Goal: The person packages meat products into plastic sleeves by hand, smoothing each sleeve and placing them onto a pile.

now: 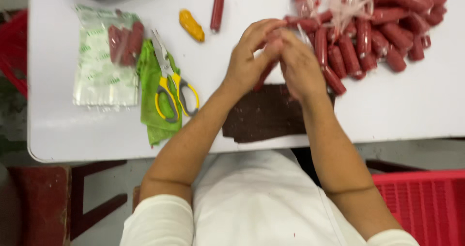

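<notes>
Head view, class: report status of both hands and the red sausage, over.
Left hand and right hand together, both closed on one red sausage. Above dark brown cloth. Sausage pile close right; scissors lie left, apart.

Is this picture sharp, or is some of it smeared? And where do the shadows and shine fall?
Head view: the left hand and right hand look soft, smeared by motion; the red sausage pile is slightly blurred too; the scissors read clearer; light is even and flat on the white table, with only faint shadows by the hands; the clear bag shows mild sheen.
</notes>
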